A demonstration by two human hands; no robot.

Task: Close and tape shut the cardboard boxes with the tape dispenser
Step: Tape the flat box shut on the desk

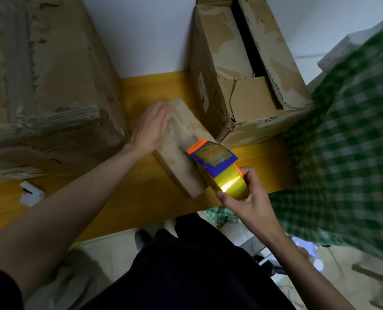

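The picture is a bit blurry, most of all on the green checked cloth [347,153] at the right, and the big box [40,74] at the left is cut off by the edge. The left hand [150,128] lies flat with straight fingers on top of the small cardboard box [181,166], pressing it down. The right hand [246,193] curls round the tape dispenser [217,162], gripping its shiny yellow tape roll [230,184]. The dispenser's blue and orange front touches the top of the small box, which sits in the middle of the yellow wooden table [137,198]. Behind it stands a worn, torn cardboard box [248,81] with its flaps partly open and a dark gap showing. A small white scrap [30,193] lies at the left.
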